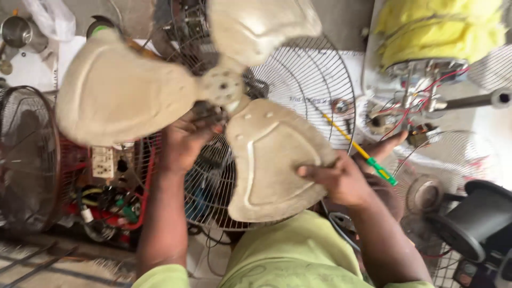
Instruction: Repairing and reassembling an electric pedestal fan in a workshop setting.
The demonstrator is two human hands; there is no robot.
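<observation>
fan blade before wire guard, basket at left

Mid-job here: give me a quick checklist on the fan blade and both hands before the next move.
1. Left hand at the hub, behind the fan blade: ok.
2. Right hand gripping the lower blade's edge: ok.
3. Blade free of the white grille: cannot tell.
4. Screwdriver within reach, lying beside the right hand: ok.
5. Blade still: cannot tell, its edges are blurred.
6. Loose red wires apart from the blade: ok.
</observation>
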